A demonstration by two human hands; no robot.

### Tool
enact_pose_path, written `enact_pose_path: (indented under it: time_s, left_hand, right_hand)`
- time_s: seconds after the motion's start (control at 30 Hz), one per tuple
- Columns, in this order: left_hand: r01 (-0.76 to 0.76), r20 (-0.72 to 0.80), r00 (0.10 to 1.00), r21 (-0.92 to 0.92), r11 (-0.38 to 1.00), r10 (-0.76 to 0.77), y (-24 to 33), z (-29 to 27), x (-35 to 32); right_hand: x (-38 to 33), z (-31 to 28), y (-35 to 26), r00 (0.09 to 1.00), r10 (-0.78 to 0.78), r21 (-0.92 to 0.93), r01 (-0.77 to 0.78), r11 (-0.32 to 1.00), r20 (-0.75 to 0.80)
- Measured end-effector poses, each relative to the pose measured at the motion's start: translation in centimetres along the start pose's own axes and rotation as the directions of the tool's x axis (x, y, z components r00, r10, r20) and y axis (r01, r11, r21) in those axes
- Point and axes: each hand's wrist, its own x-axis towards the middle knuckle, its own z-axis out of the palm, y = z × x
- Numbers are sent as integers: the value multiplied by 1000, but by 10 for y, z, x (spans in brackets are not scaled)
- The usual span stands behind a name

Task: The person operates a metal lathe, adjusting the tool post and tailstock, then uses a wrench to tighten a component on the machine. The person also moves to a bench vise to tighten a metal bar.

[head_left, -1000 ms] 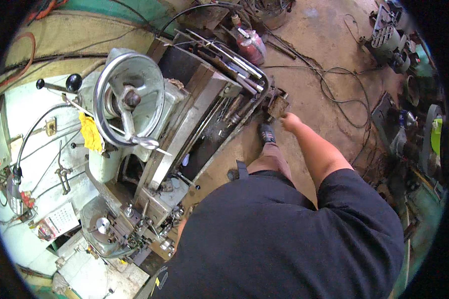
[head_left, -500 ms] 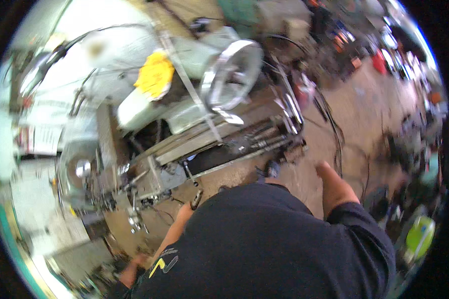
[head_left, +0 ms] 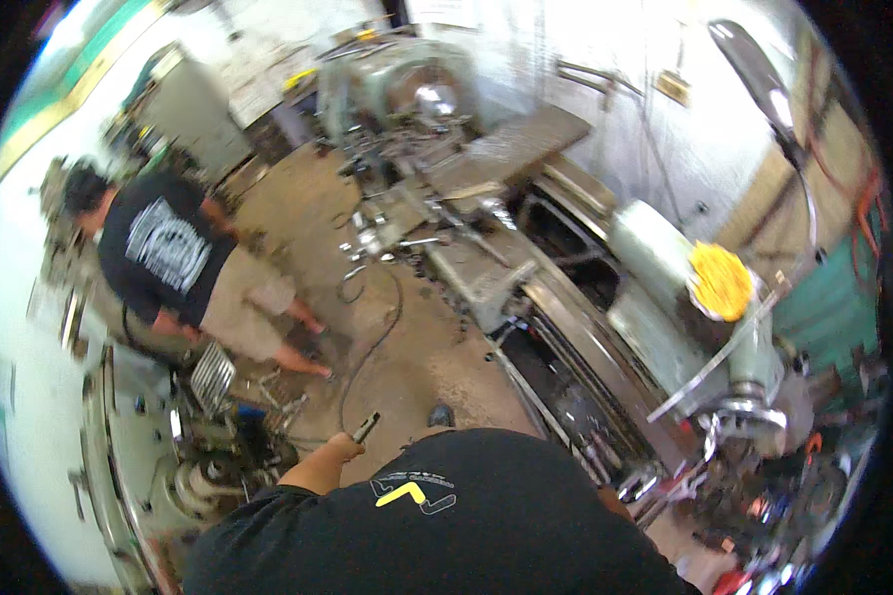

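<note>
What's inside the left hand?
A slim metal piece, one end sticking out of the left hand. The gripped part is covered, so its full shape can't be seen.

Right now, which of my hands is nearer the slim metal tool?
Left. Your left hand grips the slim metal tool. Your right hand isn't visible; only a bit of right arm shows, well to the tool's right.

Passage over floor (head_left: 446,337) ahead of left hand (head_left: 345,447); cable (head_left: 398,303) trails there; lathe (head_left: 601,349) bars right, co-worker (head_left: 169,243) stands left.
</note>
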Motion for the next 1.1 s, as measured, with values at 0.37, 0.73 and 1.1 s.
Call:
enact_pose_path:
  time_s: [0.37, 0.73, 1.1]
  left_hand:
    - [5, 78, 997, -175, 985, 8, -80, 52, 7]
    - [100, -15, 993, -438, 893, -118, -261, 146, -16]
    - [407, 209, 907, -661, 630, -366, -298, 189, -53]
  right_hand:
    - [74, 64, -235, 993, -66, -67, 72, 995, 95]
    - [197, 178, -284, 464, -117, -433, 666, -607, 878]
    - [194, 252, -449, 573, -153, -556, 640, -531, 805]
